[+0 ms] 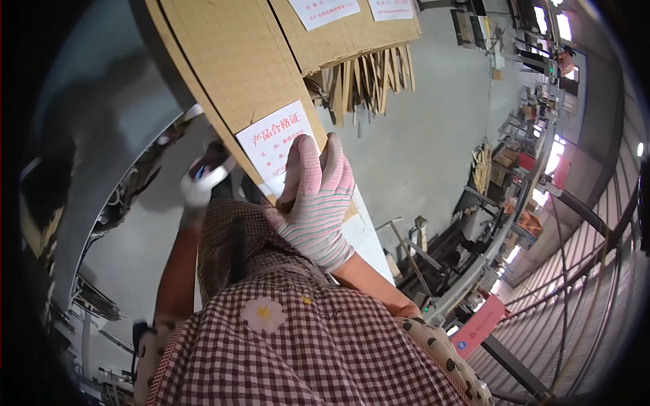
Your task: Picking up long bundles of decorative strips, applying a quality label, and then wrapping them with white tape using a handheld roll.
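Observation:
In a glove with pink and grey stripes, my right hand (315,196) rests at the near end of a long brown cardboard package (254,74). Its fingers stretch forward over the edge of a white label with red print (274,135), and the thumb lies apart at the package's near corner. To the left of that corner is my left hand (203,186), in a whitish glove and smeared by motion. A dark object with a blue spot (199,169) shows against it; whether the hand grips this I cannot make out.
Another cardboard package (352,40) with white labels lies alongside at the far right. Thin wooden strips (372,81) stick out beneath it. A checked apron (271,352) covers my front. Workshop benches and stacked cartons (504,162) stand along the right.

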